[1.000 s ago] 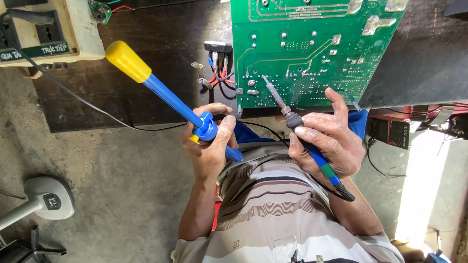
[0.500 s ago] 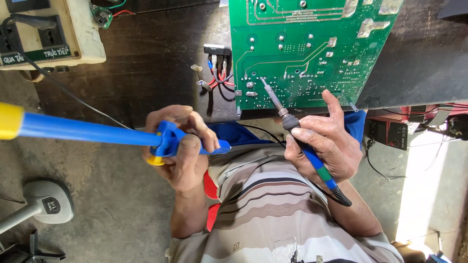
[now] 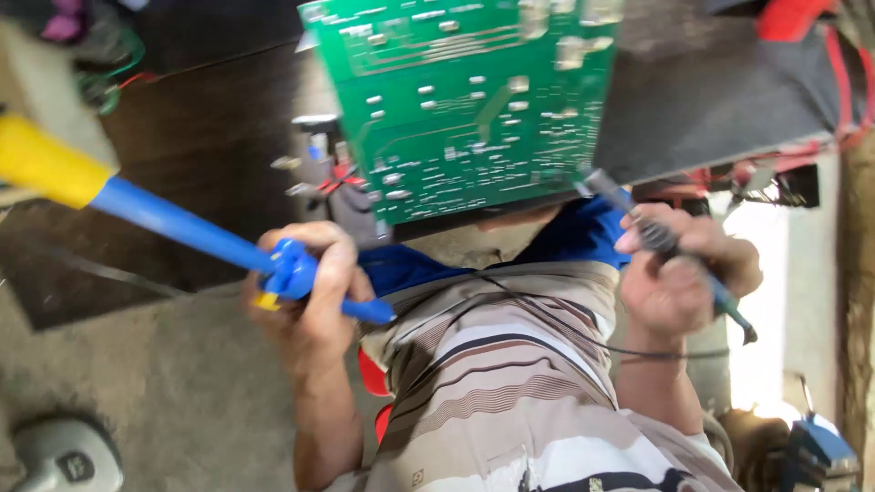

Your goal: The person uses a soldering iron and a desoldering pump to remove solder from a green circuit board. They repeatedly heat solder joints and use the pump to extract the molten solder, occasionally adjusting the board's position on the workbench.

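Nearest the camera is the person's striped shirt (image 3: 510, 383), banded in beige, white and brown, with a thin black cable (image 3: 583, 333) running across the chest toward the right side. Just above the shirt on the left, the left hand (image 3: 310, 305) is closed around the blue barrel of a desoldering pump (image 3: 182, 228), fingers wrapped over the thick blue collar near its nozzle end; the short blue tip sticks out past the hand toward the chest, while the long blue body slants up and away to the left and ends in a yellow plunger knob (image 3: 41, 164) close to the left edge of the view. On the other side, the right hand (image 3: 679, 273) is clenched on the handle of a soldering iron (image 3: 661, 239), held like a pen: the dark grip sits between thumb and fingers, the blue-green rear of the handle pokes out below the hand, and the metal shaft rises up and left so that its tip reaches the lower right corner of the green circuit board (image 3: 474, 100). The board stands tilted, solder side toward the camera, its lower edge just above blue cloth (image 3: 583, 241) at the person's lap. At the board's lower left hang red, blue and black wires with small connectors (image 3: 319, 173). Behind all this lies a dark wooden surface (image 3: 200, 137), and grey concrete floor (image 3: 118, 364) spreads at the left, with a blurred grey device (image 3: 64, 456) in the bottom corner
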